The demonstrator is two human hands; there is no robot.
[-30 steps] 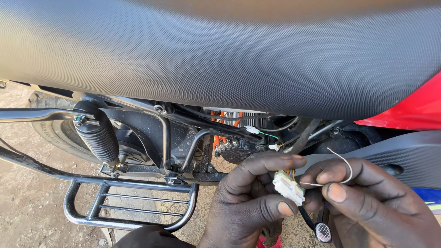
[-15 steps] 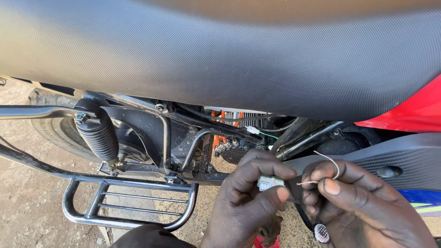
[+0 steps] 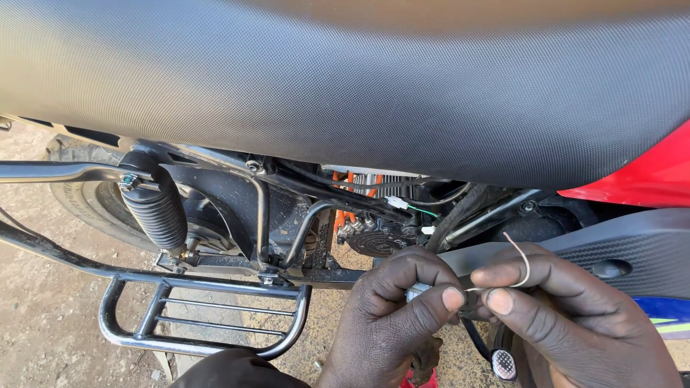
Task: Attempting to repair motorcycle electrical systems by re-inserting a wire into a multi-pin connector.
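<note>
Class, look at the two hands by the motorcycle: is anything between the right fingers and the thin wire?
Nothing visible. The right hand already pinches the wire, which loops above its fingers; the left hand holds the connector beside it.

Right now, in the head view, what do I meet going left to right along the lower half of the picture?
Rear tyre → black shock absorber → metal footrest rack → left hand pinching a small white connector → thin pale wire → right hand → red body panel.
</note>
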